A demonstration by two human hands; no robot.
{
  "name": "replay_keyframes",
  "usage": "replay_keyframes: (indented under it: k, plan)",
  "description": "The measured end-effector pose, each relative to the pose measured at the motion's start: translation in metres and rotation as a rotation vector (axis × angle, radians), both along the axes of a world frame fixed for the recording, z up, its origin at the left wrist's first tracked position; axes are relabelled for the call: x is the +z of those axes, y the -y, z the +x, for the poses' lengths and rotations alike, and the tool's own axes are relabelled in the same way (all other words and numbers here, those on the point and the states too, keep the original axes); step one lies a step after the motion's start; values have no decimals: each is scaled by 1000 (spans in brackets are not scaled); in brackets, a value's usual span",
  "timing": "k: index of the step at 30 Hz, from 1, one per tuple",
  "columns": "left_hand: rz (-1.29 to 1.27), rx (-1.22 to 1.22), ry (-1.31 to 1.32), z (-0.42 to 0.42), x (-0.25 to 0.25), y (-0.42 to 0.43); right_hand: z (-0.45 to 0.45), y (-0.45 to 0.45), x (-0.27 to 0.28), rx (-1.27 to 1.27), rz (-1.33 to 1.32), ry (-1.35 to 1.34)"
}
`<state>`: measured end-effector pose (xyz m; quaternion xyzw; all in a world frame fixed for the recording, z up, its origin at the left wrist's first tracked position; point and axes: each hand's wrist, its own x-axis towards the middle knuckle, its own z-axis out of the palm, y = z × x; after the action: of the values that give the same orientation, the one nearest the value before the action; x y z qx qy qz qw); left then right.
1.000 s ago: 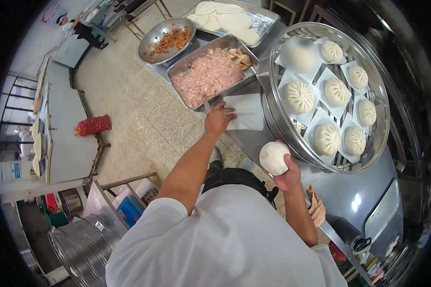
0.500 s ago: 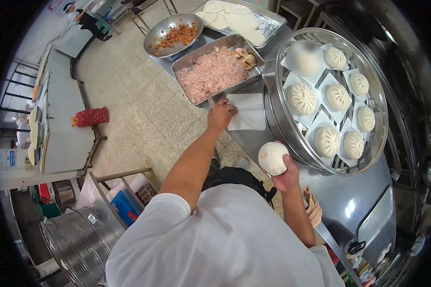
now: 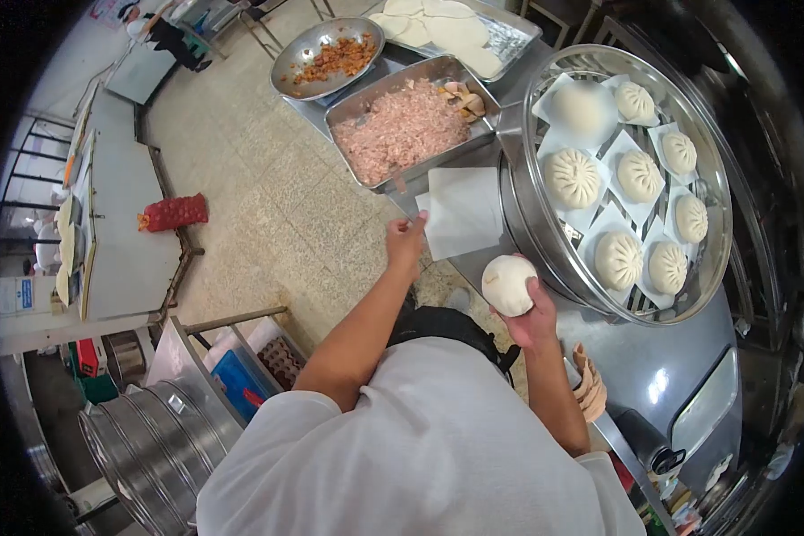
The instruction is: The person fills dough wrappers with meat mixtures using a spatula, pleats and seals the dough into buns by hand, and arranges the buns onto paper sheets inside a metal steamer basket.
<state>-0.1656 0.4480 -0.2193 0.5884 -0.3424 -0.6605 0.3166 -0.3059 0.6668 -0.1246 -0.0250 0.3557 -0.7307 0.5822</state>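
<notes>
In the palm and fingers of my right hand (image 3: pixel 533 314) sits a round white dough bun (image 3: pixel 509 284), smooth on the side facing me with a small orange stain. My left hand (image 3: pixel 406 243) is closed at the left edge of the white paper squares (image 3: pixel 464 213), thumb and finger pinching a corner. The paper lies on the steel table between the meat tray and the steamer. To the right, pleated buns (image 3: pixel 572 178) rest on paper squares inside the round metal steamer (image 3: pixel 520 228). One bun at the steamer's far left looks blurred.
A tray of pink minced filling (image 3: pixel 402 134) stands beyond the paper, beside a metal bowl of orange-brown filling (image 3: pixel 330 64). Flat dough sheets (image 3: pixel 438 27) lie on a tray behind. Stacked steamers (image 3: pixel 156 447) stand lower left; a red net sack (image 3: pixel 174 213) is on the floor.
My left hand has drawn back slightly toward me along the paper's left edge, and more of the paper shows. The bun stays in my right hand. The view has shifted a little.
</notes>
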Motion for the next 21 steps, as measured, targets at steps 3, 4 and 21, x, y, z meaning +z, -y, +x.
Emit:
replay_keyframes:
  k: [3, 4, 21]
  plan:
    - [-62, -45, 184, -9, -13, -2, 3, 8, -1, -10, 22, -8]
    - [-228, -120, 291, -10, -14, -1, 3, 9, -2, -6, 26, -13]
    - [248, -257, -522, 64, 77, -5, 21, 65, 22, 105, -15, -369]
